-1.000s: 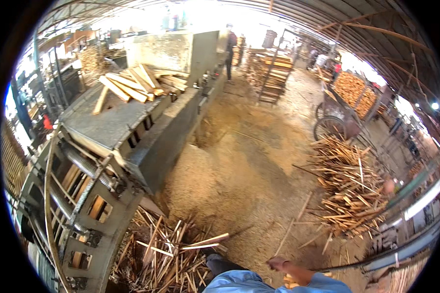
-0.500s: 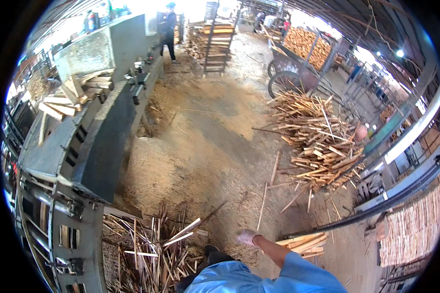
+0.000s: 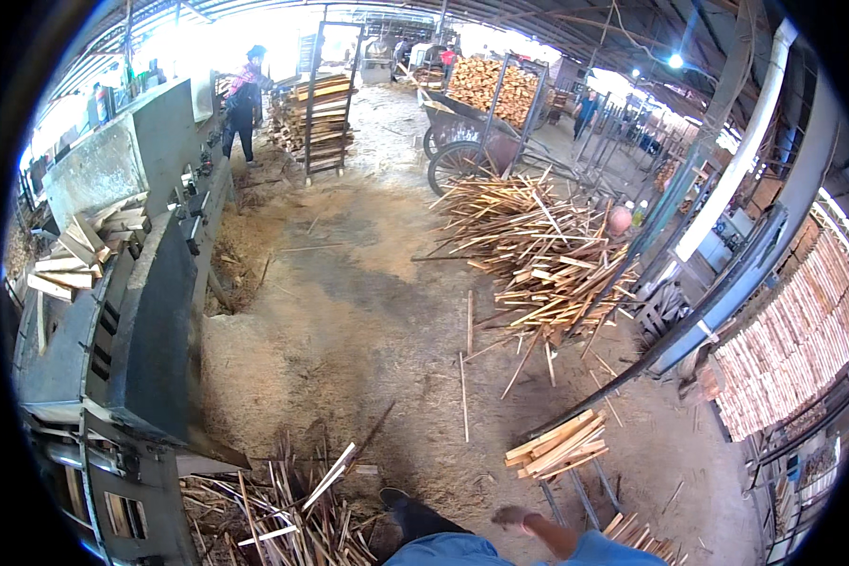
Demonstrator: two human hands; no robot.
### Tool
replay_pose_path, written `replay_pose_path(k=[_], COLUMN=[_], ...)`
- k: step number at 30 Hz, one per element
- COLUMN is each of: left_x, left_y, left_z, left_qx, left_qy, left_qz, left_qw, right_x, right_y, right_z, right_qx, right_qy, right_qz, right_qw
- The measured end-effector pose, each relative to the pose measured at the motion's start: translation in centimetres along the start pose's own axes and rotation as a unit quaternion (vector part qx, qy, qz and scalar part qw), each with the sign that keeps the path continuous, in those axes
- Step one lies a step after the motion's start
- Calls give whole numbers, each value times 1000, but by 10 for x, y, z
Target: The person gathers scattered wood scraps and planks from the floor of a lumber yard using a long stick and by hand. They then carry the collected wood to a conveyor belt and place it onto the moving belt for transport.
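My right hand (image 3: 512,515) hangs low in front of me at the end of a bare forearm, below a blue sleeve. It looks small and blurred, so its fingers cannot be made out, and nothing shows in it. Nearest to it, a little to the right and apart from it, a small stack of sawn wood strips (image 3: 558,443) lies on thin metal bars (image 3: 583,495). Closer to me on the right is a second batch of wood strips (image 3: 646,540), partly cut off by my sleeve. My left hand is out of view.
A woodworking machine (image 3: 156,321) with wood blocks (image 3: 71,269) stands left. Scrap strips (image 3: 283,509) lie near my feet. A scrap pile (image 3: 547,245), loaded cart (image 3: 500,141) and wood rack (image 3: 328,113) stand ahead. A person (image 3: 243,104) is far left; stacked boards (image 3: 788,330) stand right.
The whole scene has shifted left in my view, bringing the strip stack and its metal bars more into sight. My right hand sits lower and further right in the picture.
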State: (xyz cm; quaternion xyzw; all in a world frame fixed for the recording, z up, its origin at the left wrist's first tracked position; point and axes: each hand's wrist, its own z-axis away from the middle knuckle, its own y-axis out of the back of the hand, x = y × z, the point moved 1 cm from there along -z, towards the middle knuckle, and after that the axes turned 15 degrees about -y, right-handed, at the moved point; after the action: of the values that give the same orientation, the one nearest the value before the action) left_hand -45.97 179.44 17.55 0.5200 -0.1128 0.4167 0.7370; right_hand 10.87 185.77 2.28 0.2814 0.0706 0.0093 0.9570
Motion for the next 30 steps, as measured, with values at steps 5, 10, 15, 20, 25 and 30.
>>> replay_pose_path(k=[5, 10, 15, 20, 25, 30], left_x=[-31, -68, -120, -101, -86, -90], left_y=[-17, -39, -68, -84, -109, -119], left_z=[8, 30, 118, 171, 222, 248], left_qx=[-45, -60, -24, -48, 45, 0], left_qy=[46, 110, 169, 223, 323, 364], left_qz=[27, 46, 127, 217, 219, 183], left_qw=[998, 991, 977, 949, 920, 913], right_x=[45, 39, -7, -26, -57, -46], right_y=[-162, -180, -41, 68, 116, 76], right_z=[59, 34, -6, -24, -29, -38], right_qx=[31, -6, -33, 9, -86, -109], right_qy=[25, 63, 132, -139, -271, -257], right_qz=[17, -16, 24, -418, -506, -344], right_qw=[999, 998, 990, 897, 814, 896])
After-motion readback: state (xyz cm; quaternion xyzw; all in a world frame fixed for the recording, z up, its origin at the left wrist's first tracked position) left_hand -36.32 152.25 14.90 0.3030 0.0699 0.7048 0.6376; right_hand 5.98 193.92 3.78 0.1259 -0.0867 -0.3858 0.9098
